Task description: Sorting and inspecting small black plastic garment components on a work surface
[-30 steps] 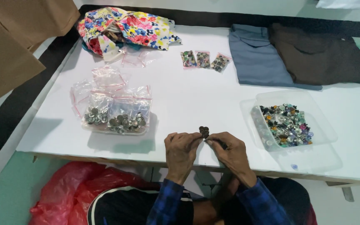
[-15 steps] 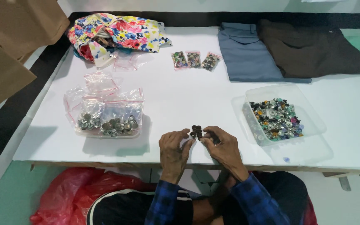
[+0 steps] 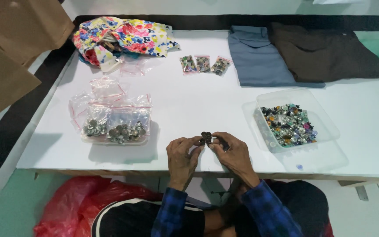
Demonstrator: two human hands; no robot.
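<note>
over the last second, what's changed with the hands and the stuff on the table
Very little. The left hand and right hand still pinch the same small cluster of dark buttons between their fingertips at the table's near edge; nothing was picked up or let go. The tray of mixed buttons, the bagged buttons and the folded clothes stayed put; only the camera view shifted.

Floral cloth (image 3: pixel 121 38), folded blue (image 3: pixel 259 59) and brown garments (image 3: pixel 329 52) lie behind.

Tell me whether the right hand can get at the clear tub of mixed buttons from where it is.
Probably yes. The right hand is at the table's near edge, pinching a small dark cluster of buttons with the left hand. The open clear tub sits to its right, nothing between.
</note>
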